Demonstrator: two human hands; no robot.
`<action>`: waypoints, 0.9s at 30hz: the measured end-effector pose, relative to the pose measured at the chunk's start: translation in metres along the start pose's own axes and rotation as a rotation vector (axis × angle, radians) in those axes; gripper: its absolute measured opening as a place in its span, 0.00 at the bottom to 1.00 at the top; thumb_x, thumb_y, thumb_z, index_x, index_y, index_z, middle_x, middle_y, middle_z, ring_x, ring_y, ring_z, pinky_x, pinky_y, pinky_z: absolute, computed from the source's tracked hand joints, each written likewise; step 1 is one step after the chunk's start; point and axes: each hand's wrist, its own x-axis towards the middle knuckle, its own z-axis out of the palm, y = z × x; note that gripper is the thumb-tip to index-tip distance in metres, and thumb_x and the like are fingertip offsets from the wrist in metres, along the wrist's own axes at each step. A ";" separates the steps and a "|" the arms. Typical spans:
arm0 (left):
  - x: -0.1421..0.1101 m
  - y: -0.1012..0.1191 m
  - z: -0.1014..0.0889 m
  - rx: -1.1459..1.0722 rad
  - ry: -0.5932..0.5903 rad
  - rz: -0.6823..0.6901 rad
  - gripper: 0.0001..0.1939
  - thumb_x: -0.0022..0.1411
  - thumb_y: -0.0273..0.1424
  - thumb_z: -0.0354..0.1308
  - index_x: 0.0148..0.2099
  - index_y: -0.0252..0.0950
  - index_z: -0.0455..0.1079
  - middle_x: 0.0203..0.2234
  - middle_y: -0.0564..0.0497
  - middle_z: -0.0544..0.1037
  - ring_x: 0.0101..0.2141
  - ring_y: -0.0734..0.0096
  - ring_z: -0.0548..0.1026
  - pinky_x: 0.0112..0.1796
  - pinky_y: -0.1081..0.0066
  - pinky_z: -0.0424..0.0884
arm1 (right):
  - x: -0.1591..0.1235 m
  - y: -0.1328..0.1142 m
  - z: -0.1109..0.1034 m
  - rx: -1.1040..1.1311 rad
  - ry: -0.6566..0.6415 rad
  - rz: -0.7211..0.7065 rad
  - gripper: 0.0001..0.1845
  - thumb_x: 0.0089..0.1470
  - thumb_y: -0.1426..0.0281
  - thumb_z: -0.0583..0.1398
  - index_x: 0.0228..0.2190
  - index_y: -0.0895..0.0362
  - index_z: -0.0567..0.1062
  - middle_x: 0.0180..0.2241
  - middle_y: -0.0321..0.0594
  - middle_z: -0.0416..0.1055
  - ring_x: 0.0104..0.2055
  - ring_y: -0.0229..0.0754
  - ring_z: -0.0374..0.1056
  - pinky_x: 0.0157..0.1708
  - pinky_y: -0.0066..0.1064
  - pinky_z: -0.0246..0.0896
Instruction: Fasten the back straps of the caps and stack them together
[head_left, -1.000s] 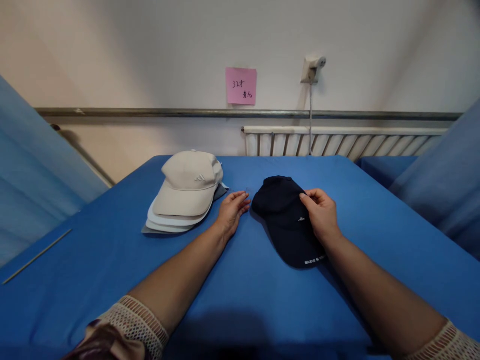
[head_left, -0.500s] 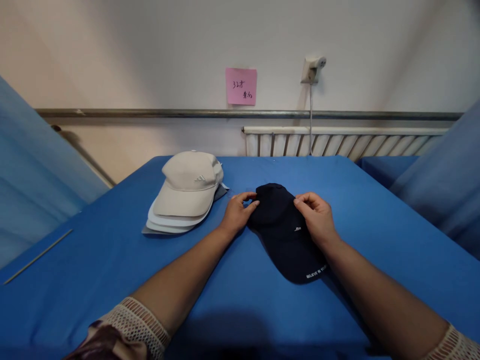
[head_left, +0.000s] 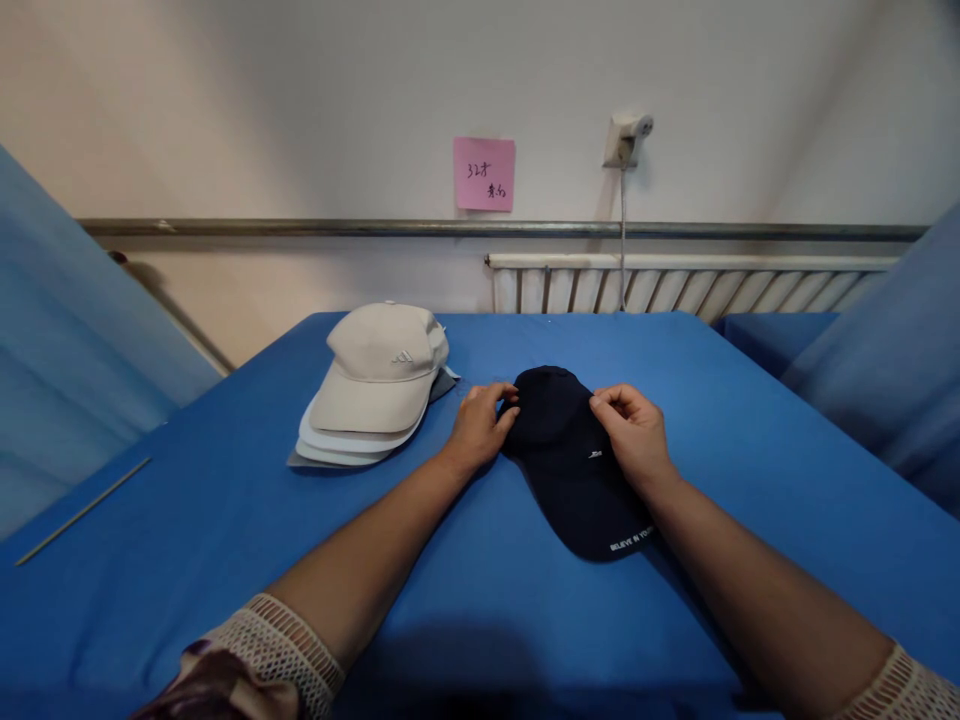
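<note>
Wall, one, pale, at 12 o'clock (hours counted from mid-view). Table, one, under blue cloth, spanning 3 to 9 o'clock below. Curtains, two, light blue: left curtain at 9 o'clock, right curtain at 3. Radiator, white, at 2 o'clock, below a metal pipe running along the wall.

Stack of caps, near 9 o'clock, beige uppermost, white and grey brims beneath. Dark cap, one, at 4 o'clock, brim towards 5, pale lettering at the brim edge; whether it lies wholly on the cloth is not clear.

Handling note, by judgement: the soft crown is best taken lightly at matching points on both sides, pulled evenly so the fabric does not crease, with the right wrist clear of the brim.

Left hand, at the crown's 9 o'clock edge: fingers curled, a small gap between thumb and forefinger, tips at the fabric; a firm pinch cannot be confirmed. Right hand, at the crown's 3 o'clock edge: thumb and forefinger closed on the fabric.

Socket, at 1 o'clock, cord hanging. Note, pink, handwritten, at 12. Stick, thin, at 8.
</note>
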 end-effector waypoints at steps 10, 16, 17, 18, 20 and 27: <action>-0.002 -0.009 0.000 -0.096 0.056 -0.117 0.10 0.53 0.29 0.63 0.40 0.42 0.75 0.36 0.48 0.76 0.44 0.56 0.69 0.55 0.61 0.57 | 0.000 0.001 -0.001 -0.031 -0.006 -0.025 0.10 0.46 0.63 0.63 0.23 0.55 0.70 0.28 0.35 0.70 0.30 0.38 0.65 0.35 0.32 0.61; -0.002 -0.011 -0.001 -0.147 -0.123 -0.133 0.13 0.44 0.29 0.69 0.36 0.43 0.77 0.35 0.48 0.79 0.42 0.55 0.71 0.58 0.59 0.53 | 0.001 0.006 0.000 -0.062 -0.037 -0.020 0.10 0.47 0.63 0.63 0.23 0.55 0.71 0.26 0.35 0.70 0.28 0.37 0.64 0.32 0.31 0.60; -0.002 -0.011 0.000 -0.131 -0.153 -0.116 0.12 0.44 0.27 0.69 0.35 0.43 0.77 0.33 0.49 0.79 0.40 0.56 0.71 0.58 0.59 0.53 | 0.001 0.007 0.000 -0.067 -0.043 -0.023 0.10 0.46 0.63 0.63 0.23 0.55 0.71 0.26 0.35 0.70 0.28 0.37 0.64 0.31 0.31 0.60; -0.002 -0.010 0.001 -0.124 -0.173 -0.105 0.12 0.43 0.26 0.69 0.33 0.43 0.77 0.31 0.49 0.79 0.38 0.57 0.72 0.58 0.58 0.53 | 0.002 0.008 0.000 -0.075 -0.047 -0.029 0.10 0.46 0.63 0.63 0.23 0.55 0.71 0.26 0.35 0.70 0.27 0.37 0.64 0.31 0.31 0.60; -0.002 -0.008 0.004 -0.127 -0.191 -0.100 0.11 0.41 0.24 0.68 0.29 0.43 0.76 0.26 0.50 0.78 0.34 0.59 0.72 0.57 0.58 0.55 | 0.002 0.010 0.001 -0.094 -0.059 -0.039 0.10 0.46 0.62 0.63 0.23 0.55 0.71 0.25 0.35 0.70 0.27 0.37 0.63 0.29 0.30 0.59; -0.006 -0.004 0.010 -0.054 -0.156 -0.079 0.08 0.48 0.22 0.63 0.27 0.41 0.73 0.22 0.50 0.73 0.32 0.62 0.71 0.49 0.63 0.62 | 0.002 0.011 0.000 -0.118 -0.070 -0.039 0.10 0.47 0.63 0.63 0.23 0.55 0.70 0.24 0.34 0.70 0.26 0.37 0.62 0.28 0.30 0.59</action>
